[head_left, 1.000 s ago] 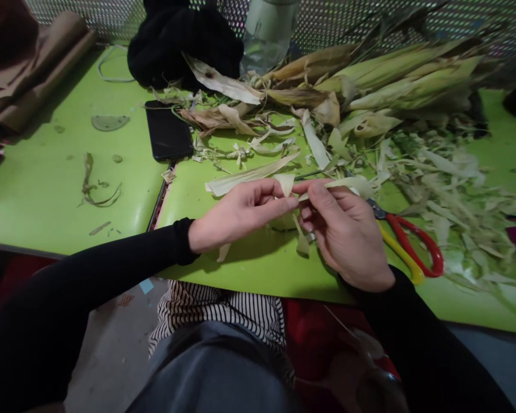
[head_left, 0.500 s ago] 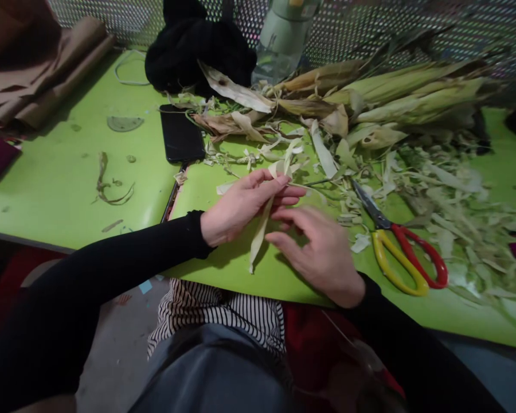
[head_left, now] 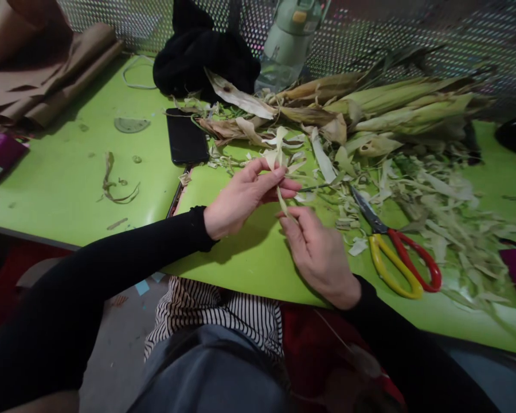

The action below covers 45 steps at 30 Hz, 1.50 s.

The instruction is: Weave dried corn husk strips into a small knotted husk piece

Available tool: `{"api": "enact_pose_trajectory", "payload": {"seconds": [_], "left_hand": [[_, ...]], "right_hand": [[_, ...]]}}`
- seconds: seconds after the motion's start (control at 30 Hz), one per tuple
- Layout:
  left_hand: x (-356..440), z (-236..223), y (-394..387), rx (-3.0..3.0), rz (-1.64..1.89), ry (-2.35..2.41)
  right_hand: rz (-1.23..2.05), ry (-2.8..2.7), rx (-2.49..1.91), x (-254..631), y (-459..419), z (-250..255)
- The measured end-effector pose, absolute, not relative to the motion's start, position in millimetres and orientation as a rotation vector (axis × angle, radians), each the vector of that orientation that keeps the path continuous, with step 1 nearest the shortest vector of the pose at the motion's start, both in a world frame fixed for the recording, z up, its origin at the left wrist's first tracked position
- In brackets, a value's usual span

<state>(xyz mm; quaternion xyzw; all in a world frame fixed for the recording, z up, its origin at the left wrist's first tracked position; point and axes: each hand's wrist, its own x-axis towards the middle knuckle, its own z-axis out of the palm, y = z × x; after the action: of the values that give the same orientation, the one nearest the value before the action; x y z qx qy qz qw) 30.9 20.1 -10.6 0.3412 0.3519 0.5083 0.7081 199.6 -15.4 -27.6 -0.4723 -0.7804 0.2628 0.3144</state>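
Observation:
My left hand (head_left: 251, 192) pinches a pale corn husk piece (head_left: 276, 150) between thumb and forefinger, its tips fanning out above the fingers. A narrow husk strip (head_left: 282, 202) runs down from that pinch to my right hand (head_left: 320, 249), whose thumb and forefinger are closed on its lower end. From beside the left fingers a thin green stem (head_left: 312, 188) reaches to the right; whether it joins the husk I cannot tell. Scissors (head_left: 387, 232) with one yellow and one red handle lie to the right of my right hand, apart from it.
Husk scraps (head_left: 451, 206) cover the right side of the green table (head_left: 236, 264). Behind lie whole corn husks (head_left: 395, 109), a bottle (head_left: 288, 46) and a black cloth bundle (head_left: 206, 63). A phone (head_left: 187, 136), a protractor (head_left: 131, 124) and brown paper (head_left: 38, 74) are on the left.
My right hand has closed on the hanging end of the husk strip and drawn it to the right. The left hand keeps its pinch. The view has shifted slightly.

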Motion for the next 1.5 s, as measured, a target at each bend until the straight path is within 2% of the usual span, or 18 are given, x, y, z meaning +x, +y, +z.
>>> {"api": "enact_pose_trajectory", "payload": {"seconds": [0.1,0.17,0.23,0.37,0.53,0.8,1.03,1.13,1.2,1.33,1.4,1.5], "left_hand": [[30.0,-12.0,20.5,0.814,1.087,0.798],[27.5,-13.6,22.8,0.875,1.035,0.794],[24.3,-14.4,25.4,0.940,0.928,0.749],[19.1,-12.6,27.0,1.040,0.723,0.624],[16.3,-8.5,24.8,1.120,0.744,0.605],[19.3,-6.7,18.5,1.081,0.688,0.599],[22.1,-3.1,19.4,0.937,0.970,0.764],[21.5,-0.7,20.4,0.883,1.065,0.806],[21.3,-1.6,21.2,0.879,1.076,0.809],[22.2,-8.9,23.4,1.022,1.037,0.825],[22.8,-13.5,23.8,1.187,0.980,0.851],[23.6,-18.2,22.1,1.441,0.869,0.887]], "right_hand": [[0.160,-2.236,-1.101,202.7,-13.5,-28.3],[-0.005,-2.210,-1.062,205.5,-9.9,-25.7],[-0.018,-2.131,-1.045,207.9,-6.2,-21.0],[0.413,-1.935,-1.167,210.7,-3.0,-13.9],[0.988,-1.631,-1.217,211.7,-2.5,-17.8],[1.288,-1.446,-1.142,210.6,-1.2,-19.8],[1.334,-1.395,-1.152,211.3,1.0,-24.1],[1.214,-1.428,-1.167,212.3,2.3,-27.1],[1.006,-1.522,-1.183,213.2,1.7,-27.2],[0.197,-1.910,-0.976,214.5,-0.1,-24.0],[-0.089,-2.017,-0.788,214.6,0.7,-22.7],[-0.163,-2.054,-0.725,214.8,4.3,-22.3]]}}
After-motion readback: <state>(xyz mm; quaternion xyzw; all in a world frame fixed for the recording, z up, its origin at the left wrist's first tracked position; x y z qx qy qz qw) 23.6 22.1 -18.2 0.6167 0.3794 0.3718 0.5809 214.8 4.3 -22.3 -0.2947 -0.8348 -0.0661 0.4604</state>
